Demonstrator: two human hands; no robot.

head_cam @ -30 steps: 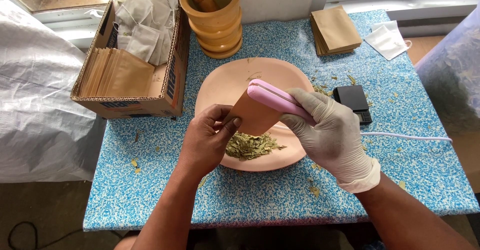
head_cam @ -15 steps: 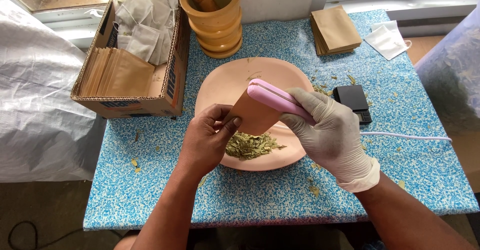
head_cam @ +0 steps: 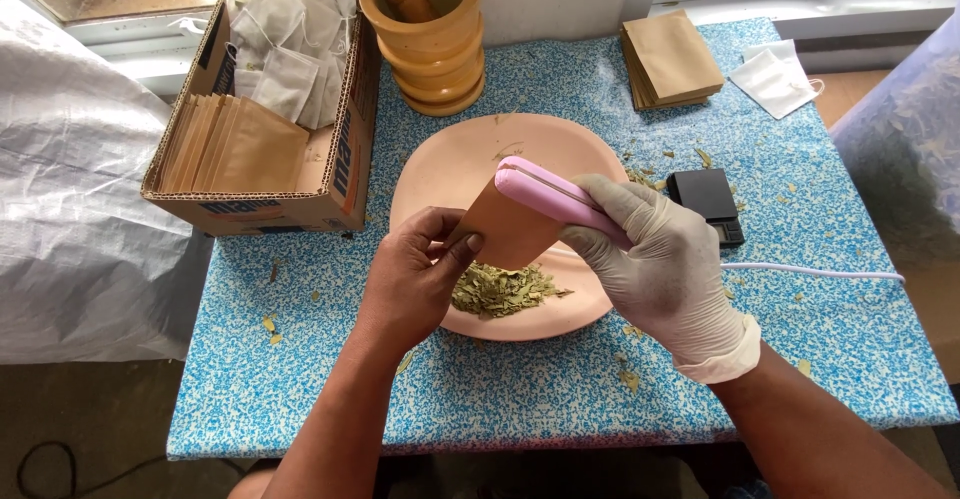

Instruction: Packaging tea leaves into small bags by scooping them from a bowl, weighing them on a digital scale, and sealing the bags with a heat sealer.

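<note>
We work at a table covered in a blue-and-white speckled cloth, set under a window, with a white plastic sack to our left. A pink plate sits in the middle of it, carrying a small heap of dried green leaves near its front edge. Over the plate our bare left hand pinches the lower corner of a brown paper pouch between thumb and fingers. Our right hand, in a pale glove, is wrapped tight around a pink heat sealer, which is clamped along the pouch's upper edge; its white cord trails off to the right across the cloth. Just behind that hand lies a small black pocket scale. On the left stands a cardboard box holding brown pouches and white filter bags. At the back stand a wooden mortar with its pestle, a stack of brown pouches and a white face mask.
</note>
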